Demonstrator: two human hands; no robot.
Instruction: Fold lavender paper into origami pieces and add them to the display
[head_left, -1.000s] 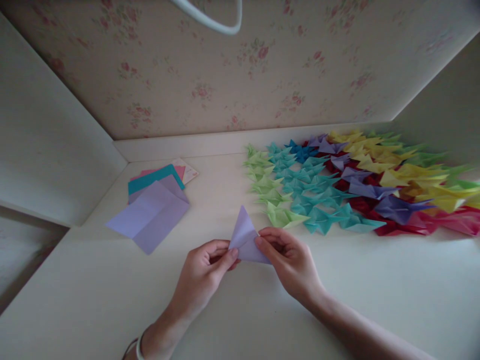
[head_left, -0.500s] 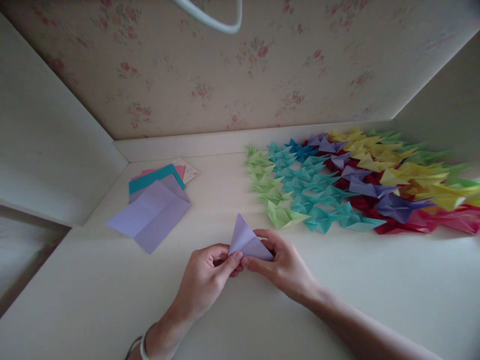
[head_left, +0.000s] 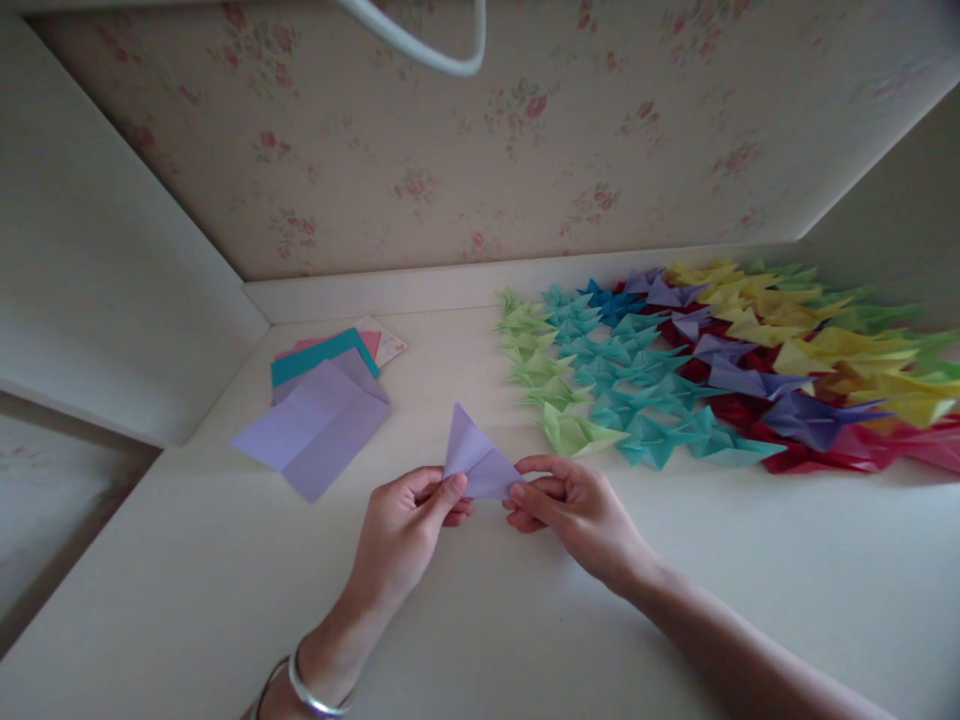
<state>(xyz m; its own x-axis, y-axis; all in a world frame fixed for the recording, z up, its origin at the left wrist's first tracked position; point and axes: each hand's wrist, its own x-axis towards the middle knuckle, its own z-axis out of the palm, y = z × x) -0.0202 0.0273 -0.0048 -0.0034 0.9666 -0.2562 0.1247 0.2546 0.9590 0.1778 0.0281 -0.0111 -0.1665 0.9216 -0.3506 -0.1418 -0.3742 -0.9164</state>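
Note:
A light purple sheet of origami paper [head_left: 481,464], folded into a triangle with a crease down its middle, is held between my two hands above the white desk. My left hand [head_left: 411,520] pinches its lower left corner, thumb on top and fingers beneath. At the lower right corner, my right hand [head_left: 574,508] grips the paper between thumb and fingers. The paper's top point faces away from me. The fingertips under the paper are partly hidden.
To the left lies a stack of paper: creased purple sheets [head_left: 322,425], a teal sheet [head_left: 326,358], pink and white pieces beneath. Rows of folded paper cranes [head_left: 652,440] in green, teal, purple, red and yellow fill the back right. A white cable [head_left: 450,64] hangs above.
My right hand has slid from the triangle's right edge, past its lower middle, out to the right corner. The triangle has shifted slightly left and lies flatter. The view has moved a little.

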